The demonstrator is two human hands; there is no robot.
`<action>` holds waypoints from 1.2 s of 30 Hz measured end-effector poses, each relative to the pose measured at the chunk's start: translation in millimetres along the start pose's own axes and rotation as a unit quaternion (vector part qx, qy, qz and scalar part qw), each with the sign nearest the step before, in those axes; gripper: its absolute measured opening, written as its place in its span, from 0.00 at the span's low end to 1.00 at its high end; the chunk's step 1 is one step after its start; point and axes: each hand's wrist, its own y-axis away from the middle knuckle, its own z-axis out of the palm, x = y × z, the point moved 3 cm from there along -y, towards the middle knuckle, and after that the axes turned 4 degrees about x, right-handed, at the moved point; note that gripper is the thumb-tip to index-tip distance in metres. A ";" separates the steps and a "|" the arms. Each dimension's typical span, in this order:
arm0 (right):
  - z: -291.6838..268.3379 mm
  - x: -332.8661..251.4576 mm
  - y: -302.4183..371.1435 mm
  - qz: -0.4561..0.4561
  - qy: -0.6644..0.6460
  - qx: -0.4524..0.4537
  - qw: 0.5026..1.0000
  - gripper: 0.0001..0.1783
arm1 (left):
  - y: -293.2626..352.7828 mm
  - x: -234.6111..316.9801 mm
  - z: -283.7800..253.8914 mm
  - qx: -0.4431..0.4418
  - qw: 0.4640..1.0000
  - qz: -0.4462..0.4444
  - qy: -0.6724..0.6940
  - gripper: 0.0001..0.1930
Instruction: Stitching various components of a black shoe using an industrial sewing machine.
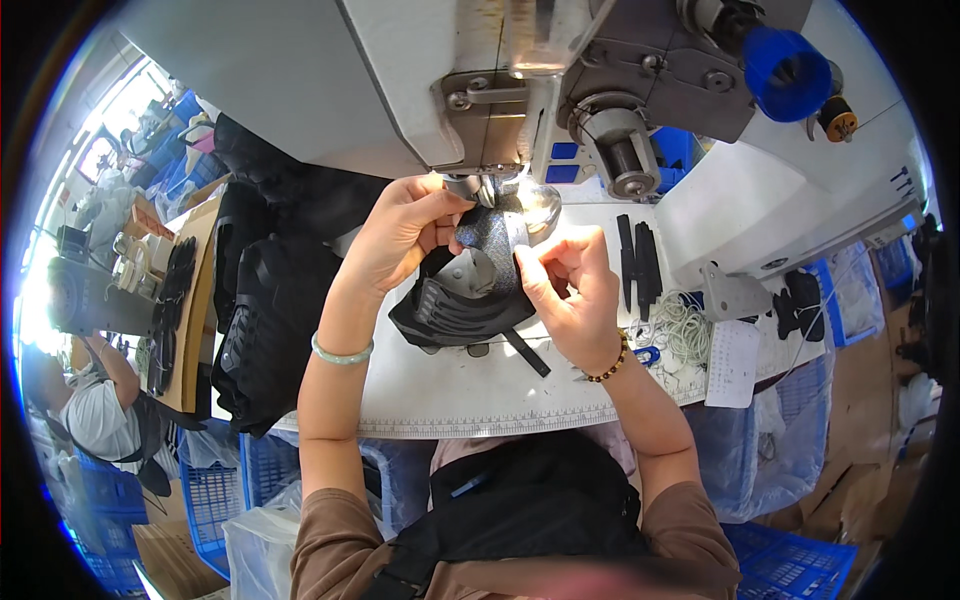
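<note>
A black shoe upper (465, 312) with a grey speckled lining lies under the head of a white sewing machine (484, 125), its opening turned toward the needle area. Thumb and fingers of my left hand (408, 228) pinch the upper's edge close beside the metal presser foot (487, 190). On the other side, my right hand (575, 285) pinches the lining edge between thumb and forefinger. A short black strap (527, 353) sticks out from the upper over the white table (430, 395). The needle's tip cannot be made out in the bright lamp light.
Black uppers (275, 325) are piled left, beside a cardboard sheet (196, 300). To the right lie black strips (640, 265), tangled thread (675, 335), a small blue-handled tool (648, 356) and a white card (733, 365). Blue crates (215, 500) stand below; another person (100, 410) sits far left.
</note>
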 end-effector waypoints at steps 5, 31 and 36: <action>-2.0 -2.1 -1.2 -0.067 0.071 0.009 0.995 0.13 | 1.9 -0.4 -0.2 -0.017 1.000 0.010 -0.019 0.06; 78.3 -32.9 5.1 0.171 -0.066 -0.325 0.928 0.08 | 177.2 -66.2 0.6 0.304 0.938 0.116 -0.115 0.08; 76.8 -47.2 8.8 0.122 -0.007 -0.353 0.928 0.14 | 163.8 -70.1 -3.7 0.289 0.907 0.302 0.044 0.07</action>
